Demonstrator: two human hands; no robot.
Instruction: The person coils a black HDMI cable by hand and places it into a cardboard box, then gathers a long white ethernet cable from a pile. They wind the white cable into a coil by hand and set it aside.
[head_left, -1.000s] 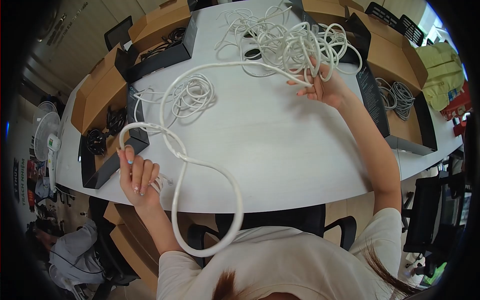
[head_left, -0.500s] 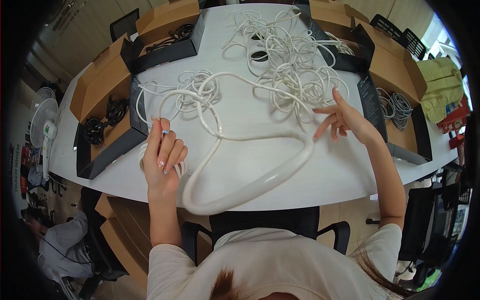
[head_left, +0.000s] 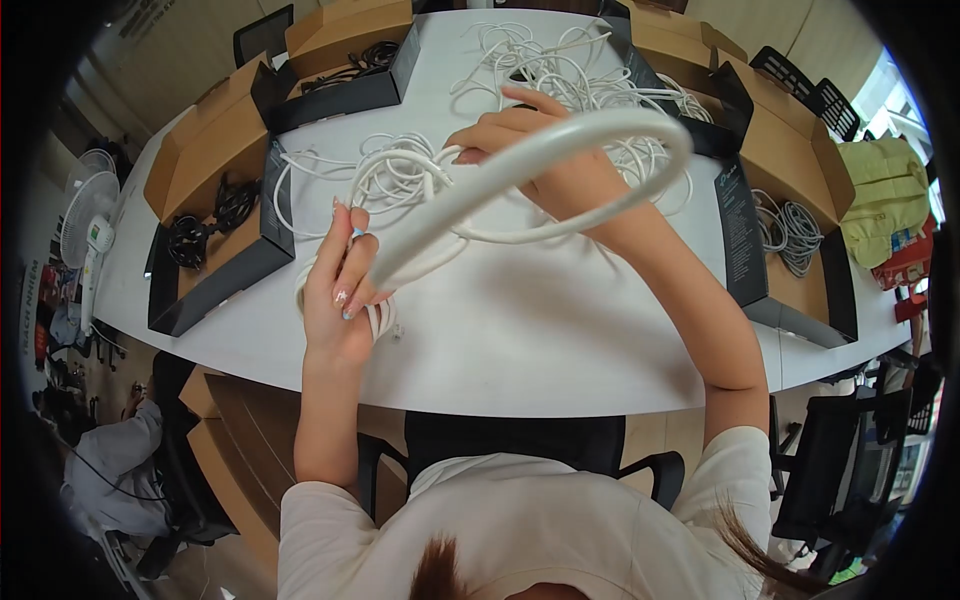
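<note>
My left hand (head_left: 340, 275) is closed around a coiled bundle of white cable, whose turns show below the palm. A thick-looking loop of the same white cable (head_left: 620, 125) rises close to the camera and arcs across the middle of the view. Behind that loop, my right hand (head_left: 545, 160) reaches left over the table, its fingertips closed at a strand of the cable and one finger sticking out. The loop covers part of the right palm. Beyond the hands lies a loose white cable coil (head_left: 395, 170), with a larger white cable tangle (head_left: 560, 75) farther back.
Open cardboard boxes with black cables stand at left (head_left: 270, 205) and back left (head_left: 395, 85). At right, one box (head_left: 745, 235) holds a grey cable coil (head_left: 795, 235), with another box behind. A white fan (head_left: 95, 230) and a seated person (head_left: 115, 460) are at far left.
My right hand has moved left and away from me, from open beside the tangle to fingers on the cable. The loop has swung up from low over the table toward the camera.
</note>
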